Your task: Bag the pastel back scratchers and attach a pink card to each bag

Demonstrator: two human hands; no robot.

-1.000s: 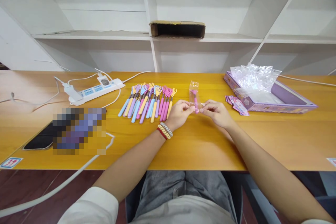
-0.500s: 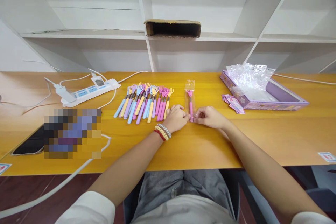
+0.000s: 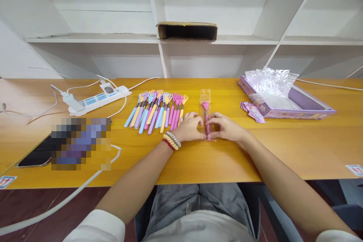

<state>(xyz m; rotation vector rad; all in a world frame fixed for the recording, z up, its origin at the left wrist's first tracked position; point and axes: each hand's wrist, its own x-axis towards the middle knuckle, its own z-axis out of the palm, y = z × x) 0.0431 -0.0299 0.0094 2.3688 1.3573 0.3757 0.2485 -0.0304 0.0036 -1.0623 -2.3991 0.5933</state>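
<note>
- The left hand (image 3: 190, 126) and right hand (image 3: 225, 127) partly hide the lower end of a clear bag (image 3: 205, 95) with a pink scratcher (image 3: 207, 117) inside, flat on the desk (image 3: 187, 166).
- Thumbs and fingers touch the bag from both sides; I cannot tell whether either grip pinches it or only presses.
- A blurred patch (image 3: 82, 143) masks part of a phone (image 3: 36, 152).
- Loose scratchers (image 3: 153, 116) lie just beside the left hand; a power strip (image 3: 100, 101) sits farther left.
- To the right, pink cards (image 3: 253, 112) lie by a purple tray (image 3: 300, 114) heaped with clear wrappers (image 3: 273, 83).
- Compared with half a second ago, the bag lies nearer the desk's front edge.
</note>
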